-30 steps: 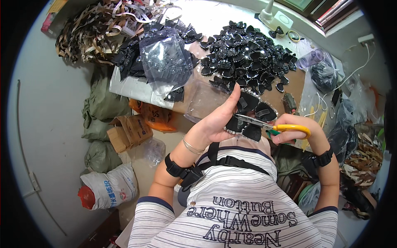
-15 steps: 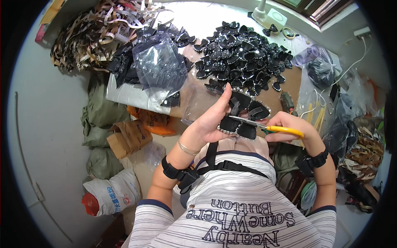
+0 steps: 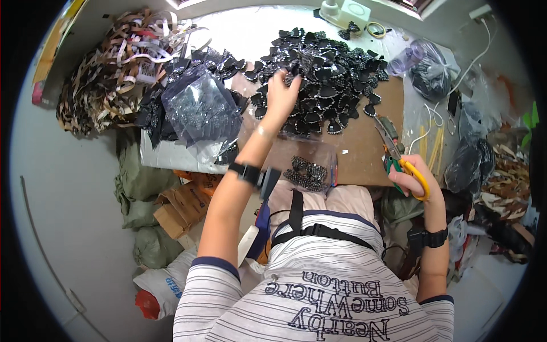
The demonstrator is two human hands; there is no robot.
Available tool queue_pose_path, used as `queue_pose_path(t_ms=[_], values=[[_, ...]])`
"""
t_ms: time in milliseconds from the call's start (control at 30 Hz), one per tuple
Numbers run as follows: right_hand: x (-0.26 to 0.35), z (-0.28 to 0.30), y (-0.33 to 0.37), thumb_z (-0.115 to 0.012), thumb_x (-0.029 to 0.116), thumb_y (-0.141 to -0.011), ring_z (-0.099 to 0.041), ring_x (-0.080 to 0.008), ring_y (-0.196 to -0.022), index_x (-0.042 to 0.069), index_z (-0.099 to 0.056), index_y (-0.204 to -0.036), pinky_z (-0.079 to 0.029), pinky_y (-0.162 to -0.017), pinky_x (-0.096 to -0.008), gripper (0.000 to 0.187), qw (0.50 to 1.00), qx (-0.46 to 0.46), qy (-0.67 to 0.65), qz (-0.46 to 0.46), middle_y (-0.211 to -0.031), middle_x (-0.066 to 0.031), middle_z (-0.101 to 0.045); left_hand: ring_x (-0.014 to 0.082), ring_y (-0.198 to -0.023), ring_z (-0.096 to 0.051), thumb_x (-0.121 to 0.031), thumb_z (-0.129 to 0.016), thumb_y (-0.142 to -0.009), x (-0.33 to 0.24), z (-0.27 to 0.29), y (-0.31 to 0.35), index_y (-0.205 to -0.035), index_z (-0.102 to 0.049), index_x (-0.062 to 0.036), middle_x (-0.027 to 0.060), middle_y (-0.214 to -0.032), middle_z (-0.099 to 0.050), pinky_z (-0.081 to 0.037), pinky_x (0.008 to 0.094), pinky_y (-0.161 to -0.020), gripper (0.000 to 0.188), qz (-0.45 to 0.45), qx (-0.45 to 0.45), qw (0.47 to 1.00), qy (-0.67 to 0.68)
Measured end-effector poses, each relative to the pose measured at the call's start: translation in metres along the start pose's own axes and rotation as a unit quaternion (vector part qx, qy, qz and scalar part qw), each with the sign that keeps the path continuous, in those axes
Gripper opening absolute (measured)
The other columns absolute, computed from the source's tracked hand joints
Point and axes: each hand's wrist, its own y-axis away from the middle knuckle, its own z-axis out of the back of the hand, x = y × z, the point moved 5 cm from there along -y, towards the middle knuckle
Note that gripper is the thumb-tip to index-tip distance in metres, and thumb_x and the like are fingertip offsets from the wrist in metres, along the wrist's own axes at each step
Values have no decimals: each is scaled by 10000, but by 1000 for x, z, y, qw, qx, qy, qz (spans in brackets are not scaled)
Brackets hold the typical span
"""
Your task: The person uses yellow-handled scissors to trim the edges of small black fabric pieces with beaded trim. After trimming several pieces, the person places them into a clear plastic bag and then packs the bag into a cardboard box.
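My left hand (image 3: 281, 96) is at the near left side of a heap of black bows (image 3: 336, 74) edged with shiny beads. Its thumb and fingers are apart, with dark bows beneath and between them; no firm grip shows. My right hand (image 3: 411, 175) grips scissors (image 3: 419, 178) with a yellow and a green handle loop, the blades pointing away over the table's right part. In front of me a black beaded bow (image 3: 307, 172) lies on a clear plastic bag (image 3: 279, 154) at the table's near edge.
Left of the heap lies a clear bag of dark beaded pieces (image 3: 202, 108), with tangled ribbon strips (image 3: 108, 74) behind it. A dark-handled tool (image 3: 388, 128) lies close to the scissor blades. Rightward are a tied plastic bag (image 3: 430, 77), white cable (image 3: 428, 114) and yellow sticks (image 3: 437, 149).
My left hand has moved away from me to the heap and no longer holds the bow near my lap. My right hand has drawn the scissors rightward, away from the bow, blades turned forward.
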Motion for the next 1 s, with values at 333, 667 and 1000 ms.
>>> queue_pose_path(t_ms=[333,667,1000], values=[[-35,-21,-22,-638,182,-840,-449,-48,-421,46,-543,-770,-354,-392,-207,180,998,-31,-55,-22,-586,31,-493,440,-881,-597,-222,-691,-760,91,-27,201,-1051,-487,3,245,-987,-570,-514,479,-778,421,10,308,931,-194],[-7,-59,-39,-692,209,-831,-472,-92,-582,27,-588,-799,-403,-546,-269,212,987,49,141,63,-614,-20,-542,157,-898,-614,-197,-419,-928,58,36,150,-1272,-537,-72,55,-1077,-629,-512,328,-779,385,339,316,806,367],[49,-71,-22,-690,279,-758,-640,-312,-710,50,-592,-890,-473,-584,-405,282,849,-87,465,234,-764,-117,-643,192,-1061,-594,-438,-227,-1028,-106,95,141,-1409,-362,-39,154,-1291,-544,-521,309,-831,568,280,311,672,610]])
